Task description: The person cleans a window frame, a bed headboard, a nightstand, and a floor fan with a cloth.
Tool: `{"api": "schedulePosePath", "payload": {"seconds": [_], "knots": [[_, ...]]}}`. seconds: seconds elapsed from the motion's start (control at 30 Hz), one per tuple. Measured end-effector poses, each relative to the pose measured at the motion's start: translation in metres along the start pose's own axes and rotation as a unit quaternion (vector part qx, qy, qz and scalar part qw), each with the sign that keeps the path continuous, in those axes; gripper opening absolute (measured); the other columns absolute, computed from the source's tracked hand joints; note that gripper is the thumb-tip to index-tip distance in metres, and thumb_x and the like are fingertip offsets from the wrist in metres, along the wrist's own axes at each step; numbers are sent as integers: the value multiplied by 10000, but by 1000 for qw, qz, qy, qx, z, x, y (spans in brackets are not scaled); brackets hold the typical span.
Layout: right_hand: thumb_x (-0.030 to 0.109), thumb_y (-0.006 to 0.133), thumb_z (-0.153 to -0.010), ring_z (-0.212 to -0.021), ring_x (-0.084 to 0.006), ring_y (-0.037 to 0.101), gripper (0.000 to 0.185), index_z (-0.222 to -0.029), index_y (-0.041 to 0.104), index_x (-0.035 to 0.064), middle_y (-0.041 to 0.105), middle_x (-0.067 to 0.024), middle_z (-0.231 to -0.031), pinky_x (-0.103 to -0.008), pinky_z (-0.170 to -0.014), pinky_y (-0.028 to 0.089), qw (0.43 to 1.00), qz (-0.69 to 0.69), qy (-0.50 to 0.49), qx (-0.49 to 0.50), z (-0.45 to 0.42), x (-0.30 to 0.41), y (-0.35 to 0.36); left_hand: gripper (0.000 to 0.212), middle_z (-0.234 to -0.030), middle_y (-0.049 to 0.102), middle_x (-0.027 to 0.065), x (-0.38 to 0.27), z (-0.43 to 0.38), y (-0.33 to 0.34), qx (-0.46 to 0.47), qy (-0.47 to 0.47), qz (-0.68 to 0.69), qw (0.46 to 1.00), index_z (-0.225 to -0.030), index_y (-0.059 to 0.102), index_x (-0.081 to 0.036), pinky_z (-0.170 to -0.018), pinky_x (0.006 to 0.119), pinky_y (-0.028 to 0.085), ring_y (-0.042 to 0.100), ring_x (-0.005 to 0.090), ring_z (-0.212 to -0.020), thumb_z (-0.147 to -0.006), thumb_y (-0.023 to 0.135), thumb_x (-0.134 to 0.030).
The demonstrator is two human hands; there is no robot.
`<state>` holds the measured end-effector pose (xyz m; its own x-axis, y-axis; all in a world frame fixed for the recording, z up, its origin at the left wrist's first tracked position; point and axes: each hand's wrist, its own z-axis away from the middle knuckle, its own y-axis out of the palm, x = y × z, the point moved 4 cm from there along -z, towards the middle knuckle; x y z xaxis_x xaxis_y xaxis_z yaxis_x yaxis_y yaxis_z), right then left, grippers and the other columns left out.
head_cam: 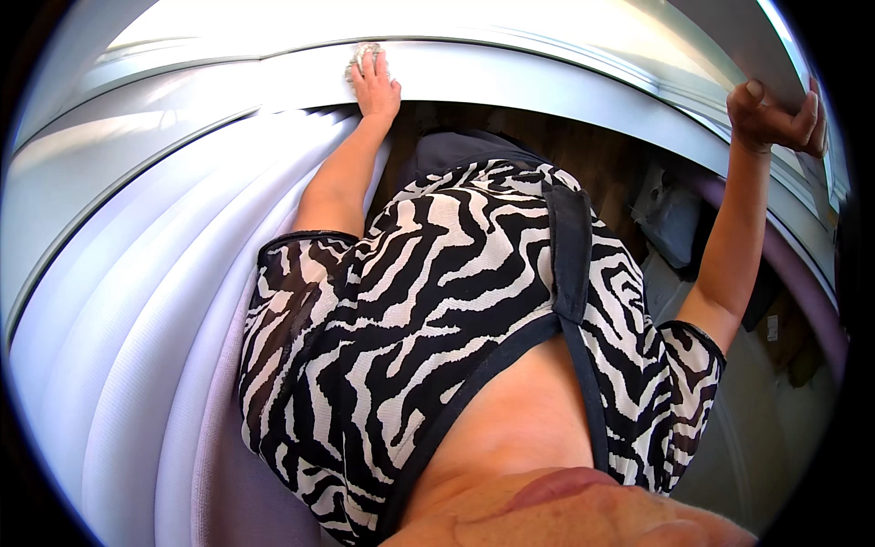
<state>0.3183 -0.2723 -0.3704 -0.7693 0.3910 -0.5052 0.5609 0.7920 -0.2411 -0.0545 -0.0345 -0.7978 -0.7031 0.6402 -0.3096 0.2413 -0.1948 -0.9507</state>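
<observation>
My left hand (374,85) presses a crumpled whitish cloth (357,65) against the white windowsill (506,72). Its fingers are spread over the wad and hide part of it. At the far right, my right hand (779,119) is raised and grips the edge of a grey-white window sash (759,51), thumb on one side and fingers on the other. Behind the sill the window frame (581,51) curves across the top, and bright light washes out much of the glass.
A white ribbed curtain (143,328) hangs in folds along my left side. Below the sill, a dark wooden floor (547,123) shows. A pale plastic bag (670,225) lies at the lower right, near a pinkish curtain edge (806,273).
</observation>
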Motion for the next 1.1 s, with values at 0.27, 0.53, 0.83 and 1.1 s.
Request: {"api": "schedulePosePath", "payload": {"seconds": [0.27, 0.53, 0.83, 1.1], "knots": [[558, 377, -915, -957, -177, 401, 554, -1085, 454, 37, 494, -45, -1038, -295, -806, 311, 999, 29, -31, 30, 15, -14, -1, 658, -1414, 381, 71, -15, -8, -9, 54, 148, 86, 984, -1361, 416, -126, -1081, 398, 357, 387, 338, -1256, -750, 643, -33], [530, 368, -930, -969, -178, 400, 537, -1093, 441, 23, 530, -35, -1036, -283, -815, 320, 999, 21, -29, 23, 16, -22, -7, 662, -1424, 324, 181, 160, -35, -69, -134, -336, 29, 932, -1360, 390, -28, -1034, 443, 374, 412, 392, -1195, -769, 646, -181], [452, 433, -942, -1078, -298, 481, 545, -1265, 451, 13, 545, -157, -1210, -421, -930, 346, 999, 0, -53, -5, 14, -26, -2, 591, -1417, 365, 126, 38, -49, -29, -51, -146, 54, 986, -1285, 455, -72, -1007, 450, 371, 406, 387, -1170, -745, 682, -151], [301, 499, -884, -1150, -304, 482, 428, -1258, 532, 93, 542, -124, -1264, -488, -996, 317, 992, -88, 43, 80, -45, 39, 23, 569, -1359, 415, 144, 14, -45, 16, 42, -1, 190, 981, -1260, 509, -81, -1034, 438, 331, 400, 360, -1225, -715, 672, -85]]}}
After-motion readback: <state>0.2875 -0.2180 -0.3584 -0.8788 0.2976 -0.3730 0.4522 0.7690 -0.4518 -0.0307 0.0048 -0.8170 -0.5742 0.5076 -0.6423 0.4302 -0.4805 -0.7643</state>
